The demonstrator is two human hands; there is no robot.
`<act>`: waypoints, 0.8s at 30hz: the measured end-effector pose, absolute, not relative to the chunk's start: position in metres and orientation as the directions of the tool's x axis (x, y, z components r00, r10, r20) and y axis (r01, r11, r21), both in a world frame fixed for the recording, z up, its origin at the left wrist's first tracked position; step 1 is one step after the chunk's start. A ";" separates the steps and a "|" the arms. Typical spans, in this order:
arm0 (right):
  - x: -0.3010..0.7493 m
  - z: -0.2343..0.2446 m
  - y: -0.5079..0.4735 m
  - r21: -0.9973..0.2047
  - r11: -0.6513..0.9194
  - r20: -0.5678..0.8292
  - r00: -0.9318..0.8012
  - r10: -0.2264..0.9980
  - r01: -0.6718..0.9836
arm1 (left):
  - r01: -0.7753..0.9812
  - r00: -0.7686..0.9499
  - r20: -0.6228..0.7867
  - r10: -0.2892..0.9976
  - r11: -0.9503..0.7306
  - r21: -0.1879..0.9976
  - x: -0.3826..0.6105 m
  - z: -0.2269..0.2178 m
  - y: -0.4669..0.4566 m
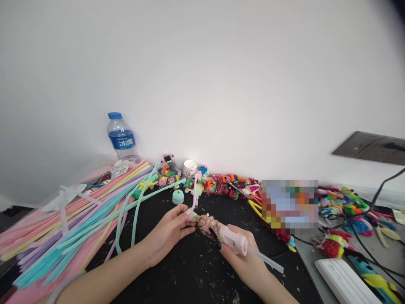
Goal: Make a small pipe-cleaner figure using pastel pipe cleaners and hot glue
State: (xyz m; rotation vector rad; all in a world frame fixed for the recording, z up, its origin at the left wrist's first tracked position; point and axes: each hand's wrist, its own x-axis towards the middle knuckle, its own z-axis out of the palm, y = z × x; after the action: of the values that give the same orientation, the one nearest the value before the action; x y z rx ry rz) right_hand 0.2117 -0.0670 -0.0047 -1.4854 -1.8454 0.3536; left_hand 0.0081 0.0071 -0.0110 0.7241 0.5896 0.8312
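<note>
In the head view, my right hand (236, 249) is wrapped round a pale pink hot glue gun (232, 238). A clear glue stick (268, 261) pokes out of its back end, and its front is coated in brownish residue. The gun's nozzle points left, close to the fingers of my left hand (172, 226). Those fingers pinch a pale purple pipe cleaner (195, 194) that rises upright and bends over at the top. Whether the nozzle touches it I cannot tell. Just behind my left hand sits a mint green coil (178, 196) of pipe cleaner.
Bundles of pastel pipe cleaners (95, 211) spread over the left side. A water bottle (122, 137) leans on the wall. Small colourful pipe cleaner figures (218, 183) and a paper cup (190, 167) line the back. At right are a white power strip (343, 280) and black cables (363, 236).
</note>
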 end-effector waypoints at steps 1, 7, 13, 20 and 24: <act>0.212 -0.005 -0.067 -0.622 0.290 0.368 -0.055 0.928 0.727 | -0.445 0.542 -0.185 0.820 0.467 0.764 0.008 -0.011 0.007; 0.211 -0.006 -0.067 -0.629 0.282 0.379 -0.031 0.925 0.724 | -0.418 0.557 -0.182 0.810 0.463 0.781 0.008 -0.007 0.005; 0.209 -0.006 -0.066 -0.632 0.295 0.380 -0.045 0.924 0.717 | -0.400 0.568 -0.167 0.806 0.447 0.800 0.008 -0.004 0.004; 0.208 -0.001 -0.067 -0.626 0.283 0.356 -0.056 0.933 0.727 | -0.417 0.550 -0.170 0.818 0.446 0.792 0.008 -0.008 0.005; 0.206 0.005 -0.065 -0.627 0.313 0.323 -0.128 0.938 0.714 | -0.445 0.537 -0.170 0.827 0.448 0.775 0.009 -0.010 0.006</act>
State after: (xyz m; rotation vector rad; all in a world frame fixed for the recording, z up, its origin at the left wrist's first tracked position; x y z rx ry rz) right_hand 0.2062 -0.0655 0.0051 -1.4624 -1.9038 0.4216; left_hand 0.0088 0.0060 -0.0100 0.7419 0.5897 0.8453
